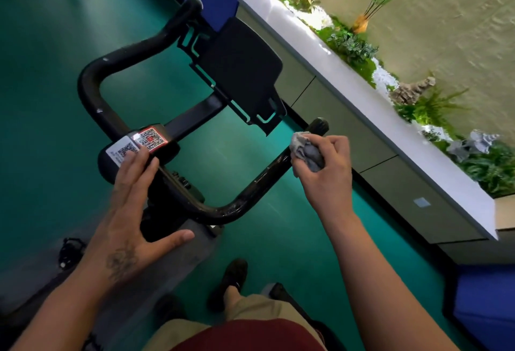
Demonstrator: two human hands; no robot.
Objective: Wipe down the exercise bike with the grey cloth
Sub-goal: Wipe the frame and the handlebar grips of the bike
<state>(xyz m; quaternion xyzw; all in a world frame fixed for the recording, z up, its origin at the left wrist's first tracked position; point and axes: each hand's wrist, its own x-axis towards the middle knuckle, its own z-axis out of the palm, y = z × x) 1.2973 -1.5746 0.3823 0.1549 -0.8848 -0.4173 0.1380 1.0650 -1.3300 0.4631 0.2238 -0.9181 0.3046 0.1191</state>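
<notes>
**Wiping the right handlebar arm**

Your right hand [324, 168] wraps the grey cloth [308, 151] around the right arm of the handlebar [259, 180], at about 3 o'clock from the bike's centre post. The fingers curl round cloth and tube together, just below the black end grip [319, 125]. Your left hand [131, 208] lies flat, fingers straight and thumb spread, resting on the stem block [167, 153] at about 9 o'clock from the cloth.

Procedure for this step:
1. Keep the cloth wrapped fully round the tube so that it contacts every side.
2. Slide along the arm toward the end grip at 1 o'clock, then back toward the bend at 7 o'clock.
3. Hold the left hand firm on the stem so the exercise bike [223, 86] stays steady.
4. The bend shows pale streaks; judge it as needing a further pass.

Labels: a white QR sticker [122, 151] and a red-bordered QR sticker [152, 137] sit on the stem. Their printed text is too small to read. No brand name is legible.
</notes>
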